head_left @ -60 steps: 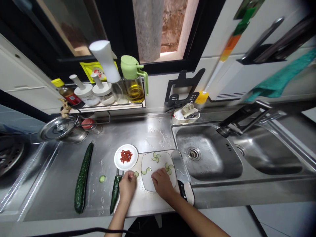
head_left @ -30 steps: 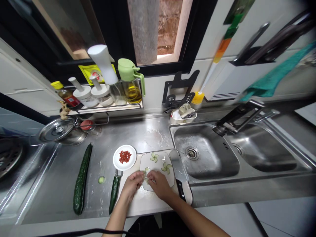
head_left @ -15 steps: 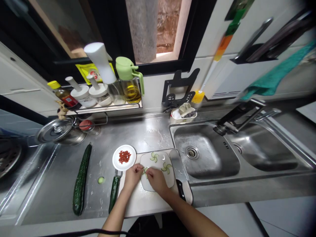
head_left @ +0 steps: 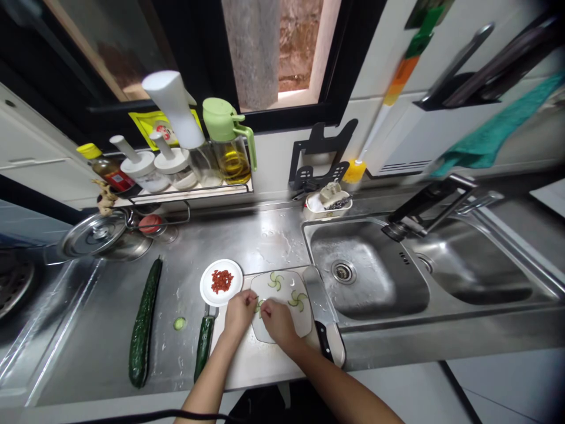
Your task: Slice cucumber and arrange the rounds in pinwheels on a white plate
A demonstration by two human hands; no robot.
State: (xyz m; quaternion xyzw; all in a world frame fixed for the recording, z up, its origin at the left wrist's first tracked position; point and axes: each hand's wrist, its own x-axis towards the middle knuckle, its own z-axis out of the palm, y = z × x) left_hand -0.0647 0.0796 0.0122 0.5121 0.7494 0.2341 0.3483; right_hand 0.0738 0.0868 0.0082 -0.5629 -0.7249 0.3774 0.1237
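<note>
Both my hands are over a pale, clear-looking plate (head_left: 282,330) lying on a light cutting board (head_left: 251,368). My left hand (head_left: 239,312) is closed in a pinch at the plate's left side. Opposite it, my right hand (head_left: 278,323) is closed, fingertips pressed together and pointing down. Thin green-edged cucumber slices (head_left: 259,307) show between the fingertips; whether either hand grips one is hidden. Two pinwheels of curved cucumber slices, one at the back (head_left: 276,281) and one at the right (head_left: 297,301), lie on the plate. A white plate (head_left: 205,294) with chopped red bits (head_left: 221,281) touches the board's back-left corner.
A wide-bladed knife (head_left: 321,300) lies along the board's right edge. To the left are a cut cucumber (head_left: 204,344), a cucumber end (head_left: 179,323) and a long whole cucumber (head_left: 145,324). A double sink (head_left: 371,265) is at right; a condiment shelf (head_left: 189,197) hangs behind.
My left hand has shifted very slightly, still pinched by the slices. My right hand stays nearly in place. The view has turned a little.
</note>
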